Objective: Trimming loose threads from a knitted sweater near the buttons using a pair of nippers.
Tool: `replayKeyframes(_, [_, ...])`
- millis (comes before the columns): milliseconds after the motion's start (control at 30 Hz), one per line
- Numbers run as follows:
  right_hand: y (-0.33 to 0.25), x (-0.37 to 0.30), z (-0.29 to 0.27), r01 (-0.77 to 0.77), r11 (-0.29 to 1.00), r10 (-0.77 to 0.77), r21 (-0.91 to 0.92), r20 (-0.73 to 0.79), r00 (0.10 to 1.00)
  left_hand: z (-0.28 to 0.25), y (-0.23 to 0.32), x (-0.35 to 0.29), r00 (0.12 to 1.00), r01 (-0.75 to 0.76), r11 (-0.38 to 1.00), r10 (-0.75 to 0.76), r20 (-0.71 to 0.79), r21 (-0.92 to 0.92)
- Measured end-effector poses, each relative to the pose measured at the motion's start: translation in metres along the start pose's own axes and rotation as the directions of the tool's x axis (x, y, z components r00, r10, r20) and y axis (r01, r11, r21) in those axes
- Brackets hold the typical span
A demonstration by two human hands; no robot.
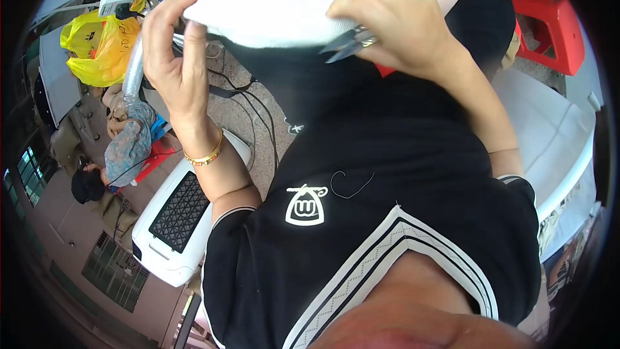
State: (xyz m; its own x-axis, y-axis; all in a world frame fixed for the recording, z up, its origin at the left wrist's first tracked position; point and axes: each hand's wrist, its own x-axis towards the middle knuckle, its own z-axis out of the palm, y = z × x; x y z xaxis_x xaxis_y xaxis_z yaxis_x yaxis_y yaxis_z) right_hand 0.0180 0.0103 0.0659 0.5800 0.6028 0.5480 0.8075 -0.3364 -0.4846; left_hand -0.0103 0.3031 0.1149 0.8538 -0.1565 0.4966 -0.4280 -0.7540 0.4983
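A white knit cloth point(278, 6), its lower edge curving toward me, is stretched between my two hands at the top of the head view. My left hand point(174, 58) pinches its left edge between thumb and fingers. At the right edge, the fingertips of my right hand point(407, 29) touch the cloth. That same hand is closed around small thread snips point(342, 46), whose dark pointed blades stick out leftward just below the cloth. The handles are mostly hidden in the palm. A loose thread point(352, 194) lies on my black top.
Left are a yellow plastic bag point(97, 52), a white appliance with a black grille point(177, 210) and dark cables point(261, 113) on the floor. Another person point(129, 145) sits farther left. A red plastic stool point(546, 26) and a white surface point(549, 129) stand right.
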Motion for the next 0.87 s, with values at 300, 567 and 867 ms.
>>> replayKeyframes(300, [-0.007, 0.045, -0.083, -0.552, 0.386, 0.548, 0.739, 0.298, 0.782, -0.025, 0.000, 0.016, 0.980, 0.110, 0.924, -0.163, -0.118, -0.365])
replayKeyframes(567, [0.057, 0.059, -0.021, -0.654, 0.241, 0.616, 0.717, 0.408, 0.674, -0.028, -0.011, 0.024, 0.994, 0.105, 0.993, -0.104, -0.020, 0.055])
replayKeyframes(867, [0.021, 0.056, -0.035, -0.380, 0.786, 0.522, 0.488, -0.195, 0.830, -0.001, 0.036, 0.021, 0.983, -0.032, 0.999, 0.034, -0.181, 0.011])
